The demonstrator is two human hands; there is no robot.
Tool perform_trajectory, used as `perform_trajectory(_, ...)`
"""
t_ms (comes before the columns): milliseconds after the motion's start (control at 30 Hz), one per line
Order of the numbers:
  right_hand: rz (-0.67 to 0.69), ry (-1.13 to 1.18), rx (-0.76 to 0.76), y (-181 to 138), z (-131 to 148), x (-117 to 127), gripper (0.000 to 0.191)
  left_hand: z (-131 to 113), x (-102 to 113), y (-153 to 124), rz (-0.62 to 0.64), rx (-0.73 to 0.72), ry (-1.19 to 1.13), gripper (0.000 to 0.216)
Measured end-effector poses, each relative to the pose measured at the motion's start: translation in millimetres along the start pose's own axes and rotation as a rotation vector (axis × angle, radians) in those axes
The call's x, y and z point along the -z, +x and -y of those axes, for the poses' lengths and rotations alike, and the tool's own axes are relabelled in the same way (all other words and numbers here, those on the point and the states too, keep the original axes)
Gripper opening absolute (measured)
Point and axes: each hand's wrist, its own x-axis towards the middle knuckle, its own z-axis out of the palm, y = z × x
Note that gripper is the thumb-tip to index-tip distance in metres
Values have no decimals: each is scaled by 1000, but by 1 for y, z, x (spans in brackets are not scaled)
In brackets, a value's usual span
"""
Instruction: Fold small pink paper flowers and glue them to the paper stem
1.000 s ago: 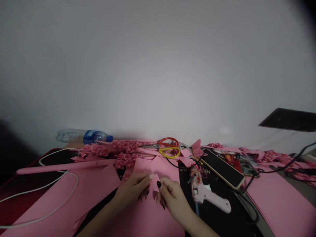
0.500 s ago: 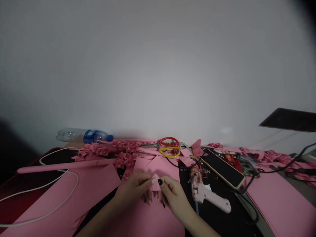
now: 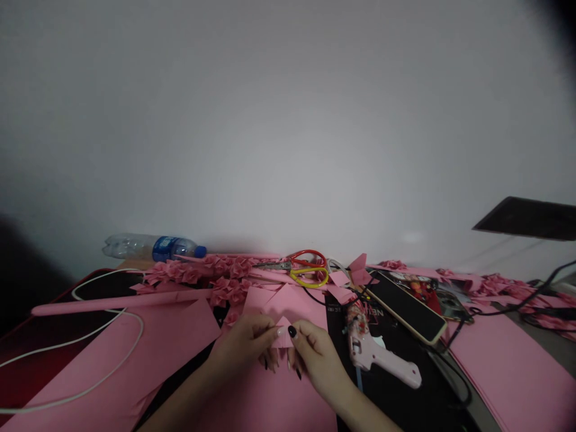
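A small folded piece of pink paper (image 3: 283, 342) is pinched between both my hands, its pointed top showing between the thumbs. My left hand (image 3: 245, 343) is closed on its left side, thumb pressed to the front. On the right side my right hand (image 3: 315, 354) grips it the same way, with a dark-painted thumbnail. Other fingertips curl beneath the paper. Larger pink paper sheets (image 3: 279, 402) lie under my hands. Just right of my right hand is a pale pink glue gun (image 3: 387, 359) on the dark surface.
Behind my hands lie scissors (image 3: 310, 277) with red and yellow handles and pink paper flowers (image 3: 225, 291). A plastic bottle (image 3: 135, 246) rests by the wall. At right are a phone (image 3: 405, 306), black cables and a pink sheet stack (image 3: 513, 354). A white cable (image 3: 112, 371) loops at left.
Almost nothing differs. My left fingers under the paper have shifted very slightly; both hands keep their pinch on the paper.
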Motion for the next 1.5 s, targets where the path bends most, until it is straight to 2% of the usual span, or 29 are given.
perform_trajectory(467, -4, -53, 1, 0, 4, 0, 50, -2, -1, -1, -23, 1, 6, 46)
perform_trajectory(700, -18, -100, -26, 1, 3, 0, 38, 8, 1, 1, -22, -35, 24, 46)
perform_trajectory(900, -40, -217, -43, 2, 0, -1, 27, 4, -2, -1, -32, -16, 44, 43)
perform_trajectory(1067, -15, -134, -61, 2, 3, -1, 27, 4, -1, 0, -36, -19, 58, 43)
perform_trajectory(1233, -82, -19, -45, 5, 1, 1, 38, 5, 0, 1, 28, -38, -12, 43)
perform_trajectory(1500, -84, -1, -18, 5, 2, 1, 40, 10, 0, 2, 40, -88, -20, 40)
